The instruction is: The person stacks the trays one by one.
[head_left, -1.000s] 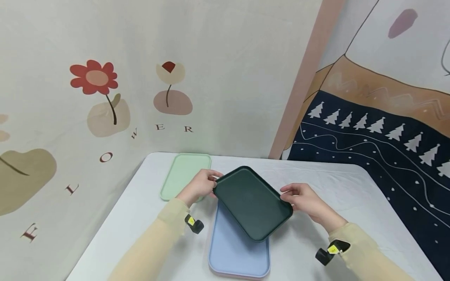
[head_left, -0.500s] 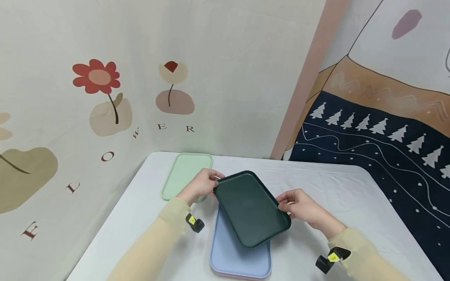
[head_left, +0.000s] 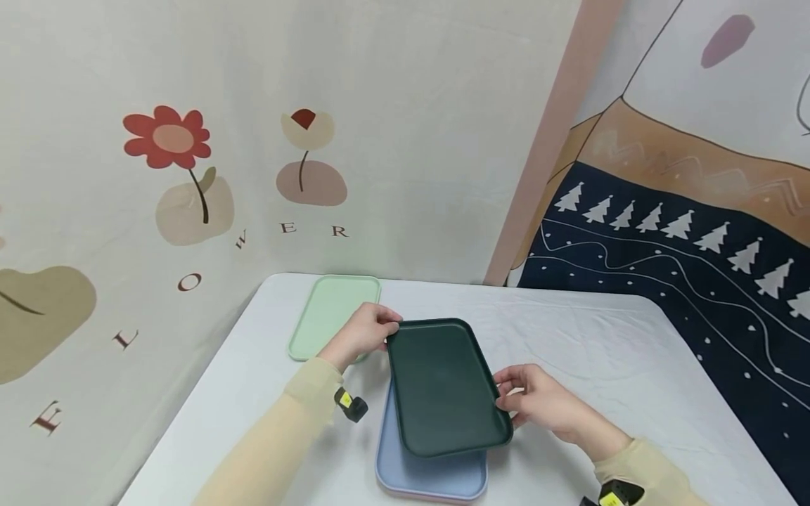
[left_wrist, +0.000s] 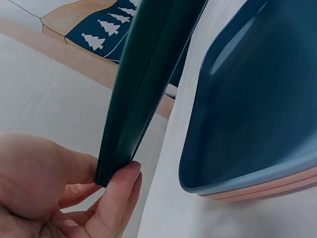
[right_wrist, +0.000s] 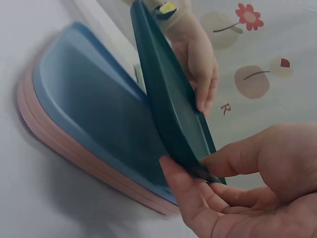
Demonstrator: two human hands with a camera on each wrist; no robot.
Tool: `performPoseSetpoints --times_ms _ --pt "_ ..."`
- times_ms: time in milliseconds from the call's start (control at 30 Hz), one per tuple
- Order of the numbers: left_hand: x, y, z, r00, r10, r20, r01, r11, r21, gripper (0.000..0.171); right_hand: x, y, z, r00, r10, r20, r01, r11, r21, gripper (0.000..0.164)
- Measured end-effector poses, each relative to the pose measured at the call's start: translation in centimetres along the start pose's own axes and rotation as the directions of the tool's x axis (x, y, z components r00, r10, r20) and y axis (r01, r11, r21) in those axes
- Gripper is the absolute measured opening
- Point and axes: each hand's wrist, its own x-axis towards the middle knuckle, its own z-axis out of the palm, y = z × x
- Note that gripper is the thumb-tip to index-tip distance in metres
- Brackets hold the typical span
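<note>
Flowers [head_left: 167, 137] brightened the pale wall, and below it stood the white table [head_left: 607, 337]. Round came the dark green tray [head_left: 443, 386]! A second earlier it had cut diagonally across the blue tray [head_left: 436, 478]; now only a modest slant remained, so the two looked closer to lined up. Left hand [head_left: 363, 329] barely budged, pinching the far left corner, while the right hand [head_left: 541, 400] had come nearer the person, gripping the right edge. Raised and tilted, the dark tray hung over the blue one, with pink rims [right_wrist: 99, 163] beneath. Off at far left lay the light green tray [head_left: 329, 309].
</note>
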Motion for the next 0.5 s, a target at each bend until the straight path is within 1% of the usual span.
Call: performPoseSetpoints --times_ms 100,200,367,500 --pt "-0.2 -0.4 0.1 1.000 0.005 -0.012 -0.005 1.000 -0.029 0.022 -0.3 0.1 0.5 1.000 -0.008 -0.010 0.009 0.999 0.046 0.039" --pt "-0.6 -0.7 0.2 1.000 -0.008 -0.009 0.007 0.996 -0.094 0.023 -0.7 0.2 1.0 1.000 -0.005 -0.028 0.007 0.997 0.078 0.040" --pt "-1.5 -1.2 0.3 0.999 -0.049 0.022 0.053 0.973 -0.226 0.030 -1.0 0.4 1.8 0.999 -0.016 -0.046 0.021 0.994 0.110 0.044" --pt "-2.1 -1.4 0.5 0.997 -0.064 0.037 0.072 0.962 -0.263 0.038 -1.1 0.7 2.4 0.997 -0.029 -0.067 0.037 0.991 0.126 0.045"
